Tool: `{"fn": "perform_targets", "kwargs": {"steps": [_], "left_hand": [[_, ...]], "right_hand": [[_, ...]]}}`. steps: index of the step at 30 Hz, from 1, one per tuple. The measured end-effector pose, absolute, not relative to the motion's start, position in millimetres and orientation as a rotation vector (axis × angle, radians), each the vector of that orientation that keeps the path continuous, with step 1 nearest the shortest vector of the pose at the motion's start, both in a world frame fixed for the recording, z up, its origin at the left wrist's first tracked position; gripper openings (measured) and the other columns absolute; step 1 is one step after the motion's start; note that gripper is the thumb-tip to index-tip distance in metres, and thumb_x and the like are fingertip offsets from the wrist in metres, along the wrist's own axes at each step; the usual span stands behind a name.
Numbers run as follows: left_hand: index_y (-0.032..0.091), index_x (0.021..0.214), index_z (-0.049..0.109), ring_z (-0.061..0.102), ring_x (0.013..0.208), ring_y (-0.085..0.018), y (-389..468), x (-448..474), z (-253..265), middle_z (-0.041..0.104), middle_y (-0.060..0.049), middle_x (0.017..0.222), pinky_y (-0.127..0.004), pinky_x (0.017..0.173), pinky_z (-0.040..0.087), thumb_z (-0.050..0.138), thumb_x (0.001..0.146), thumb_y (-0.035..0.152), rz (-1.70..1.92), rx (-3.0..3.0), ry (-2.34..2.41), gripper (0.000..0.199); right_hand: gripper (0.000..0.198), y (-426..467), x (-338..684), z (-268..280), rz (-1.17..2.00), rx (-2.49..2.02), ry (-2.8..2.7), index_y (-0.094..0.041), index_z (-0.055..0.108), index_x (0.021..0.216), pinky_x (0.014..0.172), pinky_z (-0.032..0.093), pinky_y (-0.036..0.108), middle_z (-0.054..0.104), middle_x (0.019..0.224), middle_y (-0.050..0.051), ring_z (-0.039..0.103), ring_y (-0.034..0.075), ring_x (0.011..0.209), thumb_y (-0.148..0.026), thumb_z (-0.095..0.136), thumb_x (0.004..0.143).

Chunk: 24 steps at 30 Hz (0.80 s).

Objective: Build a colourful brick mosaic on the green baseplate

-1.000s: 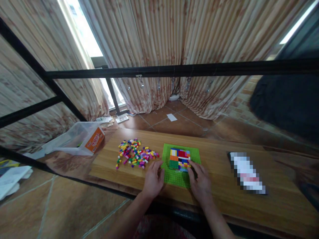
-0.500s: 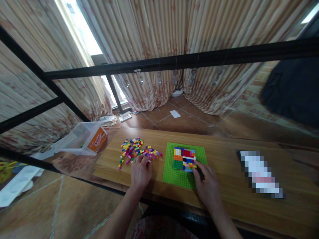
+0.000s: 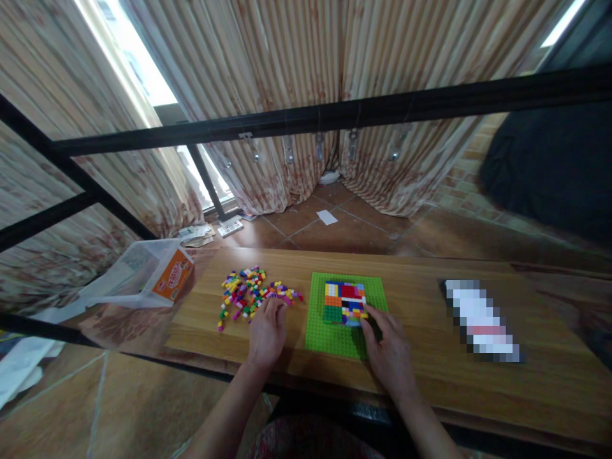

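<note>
Colourful toy bricks form a square brick build (image 3: 345,302) on a green studded baseplate (image 3: 318,339). My right hand (image 3: 388,341) is at the build's lower right edge, its thumb and index fingertips against the bricks there. Left of the plate lies a loose pile of small toy bricks (image 3: 243,290) in many colours. My left hand (image 3: 268,328) is at the near side of this pile, back upward, with thumb and fingers drawn together. Whatever is between those fingertips is too small or hidden to name.
A clear plastic box (image 3: 138,274) with an orange label stands left of the wooden table (image 3: 411,280). Toward the right, a blurred-out phone-like object (image 3: 482,322) lies on the tabletop. A black metal rail (image 3: 296,121) crosses beyond the table, before the curtains (image 3: 287,51).
The whole view has shifted, so the table things appear slightly further left. My left fingers have drawn closer together by the pile. My right hand stays at the build's edge.
</note>
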State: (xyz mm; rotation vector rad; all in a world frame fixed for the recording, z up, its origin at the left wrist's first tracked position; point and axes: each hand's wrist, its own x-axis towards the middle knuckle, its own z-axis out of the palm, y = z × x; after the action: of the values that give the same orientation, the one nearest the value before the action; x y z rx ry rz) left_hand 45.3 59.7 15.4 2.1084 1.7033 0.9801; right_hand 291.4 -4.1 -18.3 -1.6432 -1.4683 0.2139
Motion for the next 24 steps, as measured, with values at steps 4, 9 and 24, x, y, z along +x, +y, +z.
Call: {"fn": "perform_targets", "kwargs": {"steps": [4, 9, 24], "left_hand": [[0.019, 0.084, 0.058, 0.058, 0.068, -0.014, 49, 67, 29, 0.061, -0.001, 0.077, -0.026, 0.065, 0.048, 0.046, 0.090, 0.035, 1.028, 1.675, 1.417, 0.022], [0.016, 0.086, 0.062, 0.061, 0.069, -0.012, 38, 89, 38, 0.065, -0.002, 0.077, -0.024, 0.065, 0.051, 0.057, 0.082, 0.038, 1.016, 1.263, 1.209, 0.023], [0.021, 0.099, 0.060, 0.065, 0.080, -0.015, 8, 108, 65, 0.069, -0.003, 0.085, -0.026, 0.074, 0.053, 0.060, 0.085, 0.029, 0.859, 1.618, 1.006, 0.017]], "right_hand": [[0.037, -4, 291, -18, 0.230, -1.634, -1.450, -0.021, 0.062, 0.119, 0.094, 0.046, 0.044, 0.065, 0.111, 0.011, 0.057, 0.024, 0.104, -0.041, 0.045, 0.093], [0.034, -7, 293, -11, 0.208, -1.599, -1.311, -0.020, 0.064, 0.114, 0.094, 0.047, 0.046, 0.065, 0.110, 0.012, 0.058, 0.024, 0.104, -0.039, 0.045, 0.093], [0.017, -31, 242, 48, 1.103, -1.198, -0.847, -0.023, 0.073, 0.075, 0.069, 0.048, 0.027, 0.068, 0.076, 0.001, 0.060, 0.016, 0.074, -0.039, 0.071, 0.074]]}}
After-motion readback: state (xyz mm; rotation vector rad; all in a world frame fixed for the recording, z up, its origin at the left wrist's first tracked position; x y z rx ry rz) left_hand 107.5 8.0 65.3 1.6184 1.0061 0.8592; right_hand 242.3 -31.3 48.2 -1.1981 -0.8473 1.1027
